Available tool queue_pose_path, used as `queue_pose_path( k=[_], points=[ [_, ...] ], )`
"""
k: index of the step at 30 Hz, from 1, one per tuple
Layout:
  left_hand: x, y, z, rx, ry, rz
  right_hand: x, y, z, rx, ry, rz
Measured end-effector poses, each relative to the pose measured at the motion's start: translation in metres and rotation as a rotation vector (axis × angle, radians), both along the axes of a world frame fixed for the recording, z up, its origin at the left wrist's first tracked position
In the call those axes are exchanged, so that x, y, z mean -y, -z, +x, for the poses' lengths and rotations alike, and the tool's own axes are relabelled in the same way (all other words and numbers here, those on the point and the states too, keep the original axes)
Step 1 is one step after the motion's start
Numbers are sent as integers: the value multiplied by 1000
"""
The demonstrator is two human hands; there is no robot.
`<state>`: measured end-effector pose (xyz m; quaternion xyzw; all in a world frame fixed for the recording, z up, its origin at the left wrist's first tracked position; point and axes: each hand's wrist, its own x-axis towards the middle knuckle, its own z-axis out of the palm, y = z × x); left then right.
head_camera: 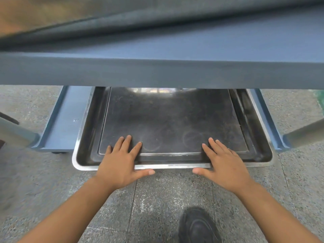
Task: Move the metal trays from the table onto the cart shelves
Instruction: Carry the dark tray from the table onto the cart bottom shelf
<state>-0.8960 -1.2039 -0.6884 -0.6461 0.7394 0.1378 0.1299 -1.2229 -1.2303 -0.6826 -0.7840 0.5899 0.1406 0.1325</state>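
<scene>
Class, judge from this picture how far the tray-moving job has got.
Done: a metal tray already lies on the cart's lower shelf. In hand: the left hand and right hand press flat on its near edge, which overhangs. Left: pushing it in; the table is out of view.

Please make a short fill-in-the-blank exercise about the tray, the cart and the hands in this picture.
1. The metal tray lies on the cart's ____ shelf.
2. Both hands, the left hand and the right hand, lie ____ on the tray's near edge.
3. A black ____ stands on the floor.

Missing words: lower; flat; shoe
</scene>
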Motion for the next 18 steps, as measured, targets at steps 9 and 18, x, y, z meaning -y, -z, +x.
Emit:
queue_pose_path(
  k=[9,18],
  points=[
    [38,6,-4,-15,-32,-57,51,3,-3,59,2,-42],
    [64,12,-3,-18,-60,-40,79,7,-2,55,-1,-32]
  ],
)
